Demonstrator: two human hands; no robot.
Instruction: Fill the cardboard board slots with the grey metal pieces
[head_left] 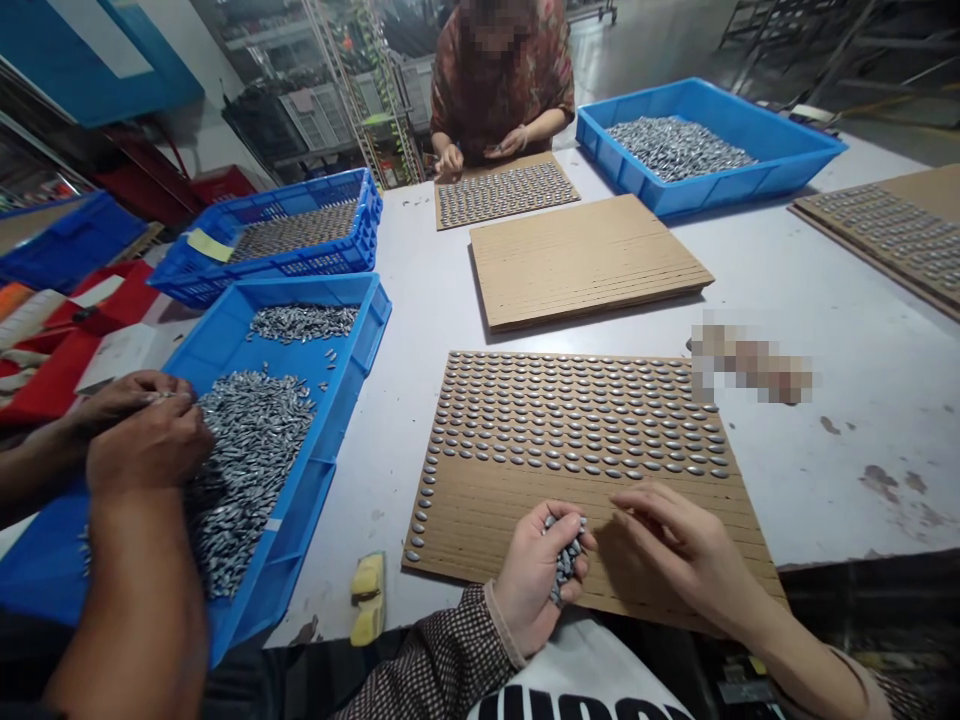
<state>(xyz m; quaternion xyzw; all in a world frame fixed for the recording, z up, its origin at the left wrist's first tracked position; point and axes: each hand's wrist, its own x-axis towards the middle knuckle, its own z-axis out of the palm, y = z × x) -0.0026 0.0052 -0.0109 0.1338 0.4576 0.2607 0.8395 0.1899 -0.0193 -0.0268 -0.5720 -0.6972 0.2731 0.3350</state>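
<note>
My left hand (536, 575) is cupped shut around a handful of small oval metal pieces (566, 558), just above the near edge of a slotted cardboard board (480, 505). My right hand (675, 545) hovers over the same board, its fingertips pinched together and pointing toward the left hand; what they pinch is too small to make out. Rows of the metal pieces (577, 415) stand in the far half of the board, and a single column runs down its left edge. The near slots are bare.
At my left, a co-worker's hands (146, 430) dig into a blue bin (341, 400) of loose pieces. Another person (499, 90) across the table fills a board (502, 192). There are also an unfilled board stack (585, 260), more blue bins (780, 160) (300, 265), and a yellow object (367, 598).
</note>
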